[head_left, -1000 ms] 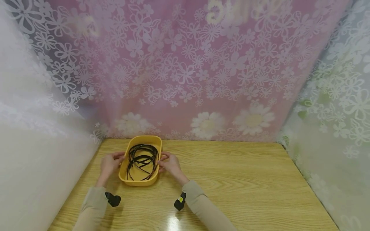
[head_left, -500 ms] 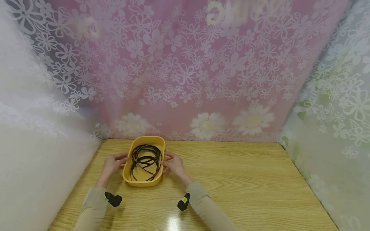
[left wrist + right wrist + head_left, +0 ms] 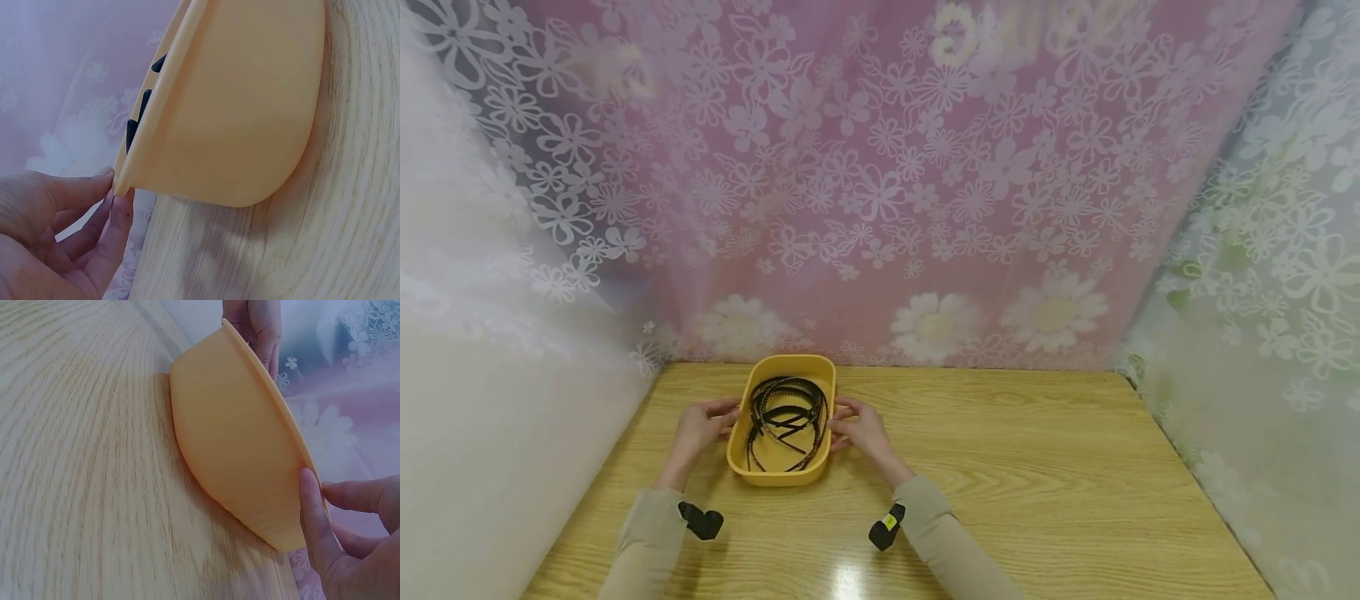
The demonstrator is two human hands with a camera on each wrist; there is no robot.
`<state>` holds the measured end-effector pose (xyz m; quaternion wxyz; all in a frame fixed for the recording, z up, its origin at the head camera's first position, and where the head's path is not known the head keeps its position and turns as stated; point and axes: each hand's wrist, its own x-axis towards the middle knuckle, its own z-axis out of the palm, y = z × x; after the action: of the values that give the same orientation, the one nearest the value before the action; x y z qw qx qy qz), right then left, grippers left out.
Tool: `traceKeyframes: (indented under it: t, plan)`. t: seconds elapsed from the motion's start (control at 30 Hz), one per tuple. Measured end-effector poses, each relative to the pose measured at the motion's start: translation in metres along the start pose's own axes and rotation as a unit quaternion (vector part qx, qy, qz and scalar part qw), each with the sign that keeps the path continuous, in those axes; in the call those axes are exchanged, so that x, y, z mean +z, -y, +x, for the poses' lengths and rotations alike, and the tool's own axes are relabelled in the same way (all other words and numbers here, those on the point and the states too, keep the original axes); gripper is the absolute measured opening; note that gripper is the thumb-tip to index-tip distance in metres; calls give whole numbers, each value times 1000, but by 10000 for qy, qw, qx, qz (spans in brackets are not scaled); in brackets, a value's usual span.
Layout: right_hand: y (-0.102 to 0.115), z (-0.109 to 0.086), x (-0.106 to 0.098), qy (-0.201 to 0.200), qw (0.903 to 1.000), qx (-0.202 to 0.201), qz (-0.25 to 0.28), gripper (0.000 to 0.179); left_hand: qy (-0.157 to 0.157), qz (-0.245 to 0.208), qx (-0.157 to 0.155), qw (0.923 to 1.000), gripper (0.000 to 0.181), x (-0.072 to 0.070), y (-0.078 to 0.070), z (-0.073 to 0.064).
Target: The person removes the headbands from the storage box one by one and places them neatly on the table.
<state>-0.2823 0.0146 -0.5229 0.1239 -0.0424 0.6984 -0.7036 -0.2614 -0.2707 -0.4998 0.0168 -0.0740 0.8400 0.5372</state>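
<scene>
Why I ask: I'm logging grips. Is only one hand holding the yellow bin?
No, the left hand and right hand both pinch the yellow bin at its rim.

"What do you count first?"
"One yellow tub (image 3: 778, 479), on one tabletop (image 3: 1037, 450)."
"And the black headbands (image 3: 805, 387) inside?"
"More than one, certainly. They overlap too much for me to give an exact number."
"Next?"
"One left hand (image 3: 703, 425) and one right hand (image 3: 859, 429), so two in all."
"How many sleeves (image 3: 651, 533)?"
"Two, and the black wrist devices (image 3: 703, 522) come to two as well, one per arm."
"Any large daisies (image 3: 936, 325) on the pink sheet (image 3: 880, 167)?"
"Three. The smaller white flowers (image 3: 880, 193) run to dozens."
</scene>
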Motion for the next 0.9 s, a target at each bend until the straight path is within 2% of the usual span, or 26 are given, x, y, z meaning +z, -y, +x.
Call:
traceKeyframes:
  t: [0.43,0.9]
  plan:
    - [2,-5,-12,-121,9999,-4,-76,52,38,-296,32,9995,40,13,-3,0]
    - [3,-8,-27,-227,9994,13,-279,51,-9,-352,2,9994,39,26,-7,1]
